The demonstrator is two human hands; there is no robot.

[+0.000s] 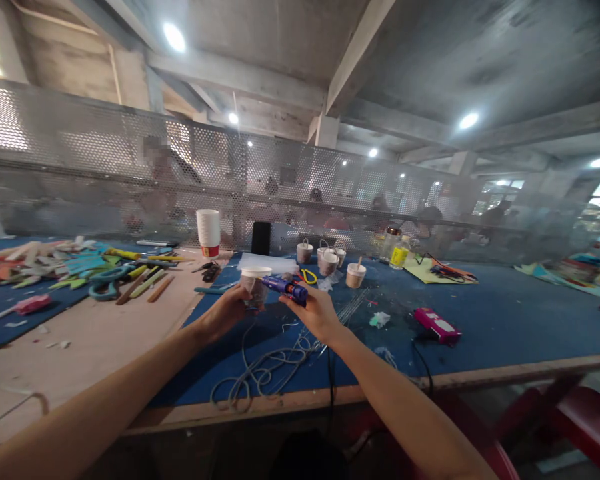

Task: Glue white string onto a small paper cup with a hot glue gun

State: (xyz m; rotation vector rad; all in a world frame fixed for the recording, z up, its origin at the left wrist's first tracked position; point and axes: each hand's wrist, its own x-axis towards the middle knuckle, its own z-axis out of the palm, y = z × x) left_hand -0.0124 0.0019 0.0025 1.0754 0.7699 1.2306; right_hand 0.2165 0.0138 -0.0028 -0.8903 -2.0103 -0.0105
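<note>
My left hand (226,313) is wrapped round a small paper cup (255,285) held above the blue table cover (505,320). My right hand (316,311) grips a purple glue gun (286,288) whose nozzle points left and touches the cup's side near the rim. Both forearms reach in from the bottom of the view. A tangle of white cord (260,377) lies on the cover below my hands.
Several small cups with handles (327,260) stand beyond my hands, with a stack of white cups (208,231) to the left. Scissors, sticks and paper scraps (105,277) litter the left side. A pink box (436,325) lies right. A perforated metal screen (105,173) closes the back; people sit behind it.
</note>
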